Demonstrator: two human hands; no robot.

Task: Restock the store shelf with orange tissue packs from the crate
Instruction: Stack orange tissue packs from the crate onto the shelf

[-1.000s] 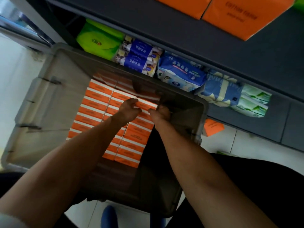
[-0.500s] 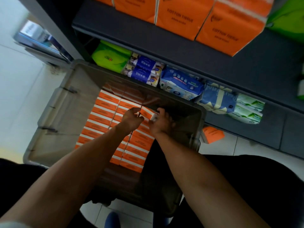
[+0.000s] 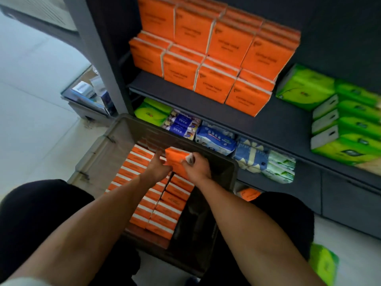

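Both hands, left hand (image 3: 157, 169) and right hand (image 3: 196, 167), fingers curled, grip one orange tissue pack (image 3: 175, 159) lifted above rows packed in the grey crate (image 3: 121, 131) on pale floor tiles (image 3: 37, 131), dark shelf (image 3: 268, 118) beyond holding stacked orange packs (image 3: 214, 56).

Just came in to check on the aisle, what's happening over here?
A person is restocking tissues. Both hands are in the grey crate: the right hand grips one orange tissue pack lifted above the rows left inside, and the left hand is against its other side. The shelf above already carries stacked orange packs, with green packs beside them.
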